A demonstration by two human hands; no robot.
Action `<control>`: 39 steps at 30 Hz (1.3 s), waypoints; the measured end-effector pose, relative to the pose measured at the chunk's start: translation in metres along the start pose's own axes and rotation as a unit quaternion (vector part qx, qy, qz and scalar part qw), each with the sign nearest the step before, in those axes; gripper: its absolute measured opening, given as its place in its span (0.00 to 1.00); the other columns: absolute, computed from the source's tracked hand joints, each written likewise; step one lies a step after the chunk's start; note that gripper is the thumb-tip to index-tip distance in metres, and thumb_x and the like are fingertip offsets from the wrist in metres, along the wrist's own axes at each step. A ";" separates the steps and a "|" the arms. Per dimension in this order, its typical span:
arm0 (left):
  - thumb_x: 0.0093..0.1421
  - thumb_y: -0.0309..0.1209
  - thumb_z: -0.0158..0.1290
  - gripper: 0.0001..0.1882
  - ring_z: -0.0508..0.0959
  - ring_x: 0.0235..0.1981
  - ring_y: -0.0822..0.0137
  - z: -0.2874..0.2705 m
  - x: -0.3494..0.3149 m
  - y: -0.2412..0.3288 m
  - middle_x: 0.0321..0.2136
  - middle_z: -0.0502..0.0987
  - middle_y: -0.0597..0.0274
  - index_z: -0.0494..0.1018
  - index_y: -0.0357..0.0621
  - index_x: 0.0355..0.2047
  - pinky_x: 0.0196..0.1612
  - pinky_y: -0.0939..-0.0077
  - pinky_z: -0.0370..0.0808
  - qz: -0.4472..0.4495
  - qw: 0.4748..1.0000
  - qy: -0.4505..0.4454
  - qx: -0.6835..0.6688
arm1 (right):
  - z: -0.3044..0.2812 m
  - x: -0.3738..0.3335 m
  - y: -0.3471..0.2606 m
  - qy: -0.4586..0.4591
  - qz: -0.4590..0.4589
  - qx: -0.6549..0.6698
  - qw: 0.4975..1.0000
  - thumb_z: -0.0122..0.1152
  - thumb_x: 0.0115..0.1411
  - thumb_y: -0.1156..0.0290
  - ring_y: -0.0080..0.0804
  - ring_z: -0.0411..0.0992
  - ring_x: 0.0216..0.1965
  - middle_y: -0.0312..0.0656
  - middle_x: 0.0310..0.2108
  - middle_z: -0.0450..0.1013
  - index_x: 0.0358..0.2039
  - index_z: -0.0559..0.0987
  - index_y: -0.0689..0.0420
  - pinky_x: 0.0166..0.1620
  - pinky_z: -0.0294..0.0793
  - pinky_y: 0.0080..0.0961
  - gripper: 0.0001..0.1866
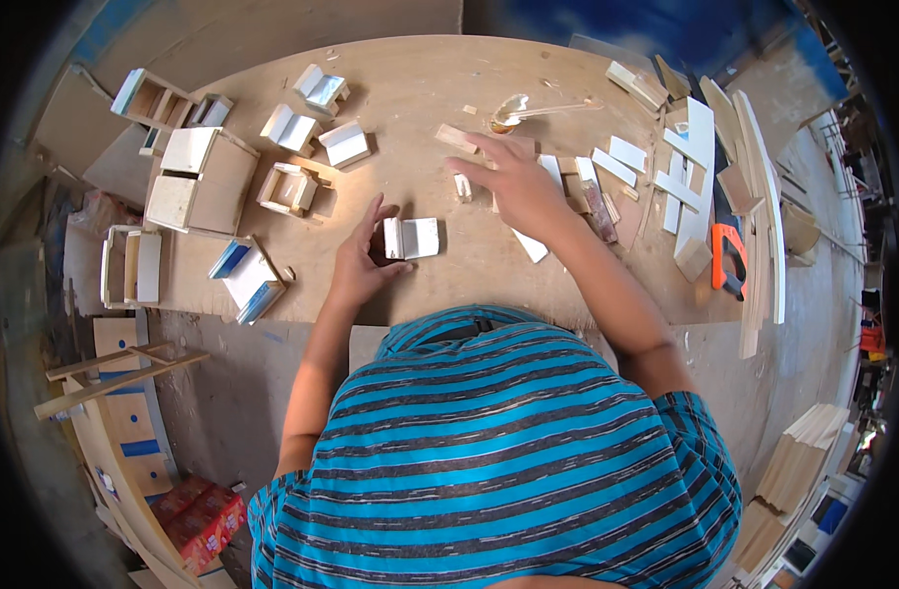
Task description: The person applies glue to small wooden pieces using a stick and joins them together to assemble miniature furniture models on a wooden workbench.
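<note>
A small chair-like wooden piece [422,238] with white faces stands on the table in front of me. My left hand [361,257] curves around its left side, thumb and fingers apart, with a dark gap between palm and piece; whether a fingertip touches it I cannot tell. Farther right, my right hand [513,182] reaches over loose wood offcuts with its fingers stretched out. Its fingertips are near a short wooden block [457,137] and a small white-topped block [463,188]. Part of the offcuts is hidden under this hand.
Several similar little chairs [290,130] and a larger box-shaped piece [202,177] occupy the table's left side. A clear cup [509,112] with amber liquid and a stick is at the back. White strips [680,191] and an orange-handled saw [729,260] lie right.
</note>
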State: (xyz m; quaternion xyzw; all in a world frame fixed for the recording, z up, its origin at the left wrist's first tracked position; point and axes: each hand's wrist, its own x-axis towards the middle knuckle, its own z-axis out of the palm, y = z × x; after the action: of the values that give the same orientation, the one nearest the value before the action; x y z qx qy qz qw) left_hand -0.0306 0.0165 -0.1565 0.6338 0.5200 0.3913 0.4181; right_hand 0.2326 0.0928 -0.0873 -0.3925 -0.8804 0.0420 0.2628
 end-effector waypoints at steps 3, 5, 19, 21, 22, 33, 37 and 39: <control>0.35 0.16 0.68 0.61 0.75 0.42 0.72 0.002 -0.005 0.001 0.60 0.64 0.58 0.47 0.50 0.67 0.44 0.79 0.76 -0.061 0.998 0.023 -0.025 | 0.026 0.032 0.018 0.002 -0.153 -0.064 0.986 0.59 0.49 0.77 0.40 0.67 0.53 0.41 0.44 0.73 0.37 0.81 0.54 0.46 0.73 0.35 0.13; 0.35 0.17 0.69 0.60 0.74 0.39 0.72 0.004 -0.011 0.002 0.59 0.64 0.58 0.49 0.49 0.67 0.44 0.79 0.75 -0.037 0.998 0.055 0.013 | 0.026 0.049 0.020 -0.080 -0.101 -0.017 0.991 0.60 0.49 0.75 0.41 0.69 0.50 0.43 0.41 0.74 0.34 0.80 0.54 0.45 0.73 0.36 0.10; 0.40 0.26 0.67 0.45 0.78 0.39 0.58 0.013 -0.021 0.006 0.42 0.74 0.53 0.60 0.43 0.61 0.43 0.70 0.76 -0.001 0.990 0.121 0.078 | 0.037 0.066 -0.017 -0.287 0.033 0.142 0.947 0.64 0.49 0.68 0.41 0.75 0.31 0.48 0.29 0.77 0.39 0.82 0.58 0.37 0.73 0.31 0.16; 0.41 0.26 0.67 0.44 0.78 0.39 0.58 0.015 -0.022 0.005 0.41 0.74 0.53 0.61 0.43 0.60 0.43 0.70 0.76 -0.008 0.990 0.121 0.066 | 0.035 0.068 -0.020 -0.313 0.032 0.155 0.936 0.64 0.49 0.68 0.41 0.75 0.31 0.49 0.30 0.77 0.39 0.82 0.58 0.37 0.73 0.31 0.16; 0.40 0.26 0.67 0.42 0.78 0.39 0.58 0.016 -0.022 0.004 0.40 0.75 0.52 0.63 0.42 0.58 0.43 0.70 0.76 -0.011 0.990 0.128 0.064 | 0.034 0.069 -0.021 -0.335 0.035 0.167 0.927 0.64 0.49 0.68 0.41 0.75 0.32 0.49 0.31 0.77 0.39 0.82 0.58 0.37 0.73 0.31 0.15; 0.41 0.24 0.68 0.34 0.81 0.35 0.63 0.015 -0.019 0.002 0.36 0.78 0.52 0.67 0.38 0.49 0.40 0.72 0.77 -0.007 0.991 0.134 0.030 | 0.051 0.063 -0.004 -0.352 0.058 0.219 0.908 0.60 0.53 0.69 0.35 0.77 0.32 0.51 0.34 0.78 0.43 0.80 0.60 0.39 0.73 0.27 0.17; 0.41 0.23 0.68 0.34 0.79 0.38 0.66 0.013 -0.019 0.002 0.37 0.78 0.54 0.67 0.36 0.49 0.43 0.74 0.76 -0.028 0.992 0.116 0.025 | 0.051 0.065 -0.001 -0.361 0.060 0.244 0.898 0.59 0.51 0.68 0.42 0.77 0.34 0.52 0.34 0.78 0.43 0.81 0.54 0.40 0.74 0.30 0.17; 0.41 0.22 0.68 0.34 0.78 0.42 0.68 0.014 -0.018 0.004 0.40 0.78 0.55 0.67 0.35 0.50 0.47 0.75 0.75 -0.053 0.993 0.101 0.022 | 0.051 0.065 -0.001 -0.364 0.058 0.243 0.897 0.59 0.51 0.68 0.41 0.77 0.34 0.52 0.34 0.78 0.43 0.81 0.53 0.40 0.74 0.30 0.17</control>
State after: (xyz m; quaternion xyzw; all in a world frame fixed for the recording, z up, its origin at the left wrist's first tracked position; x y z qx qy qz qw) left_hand -0.0194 -0.0038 -0.1587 0.5712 0.6014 0.4190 0.3695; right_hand 0.1704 0.1455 -0.1027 -0.3241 -0.8528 0.4095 0.0085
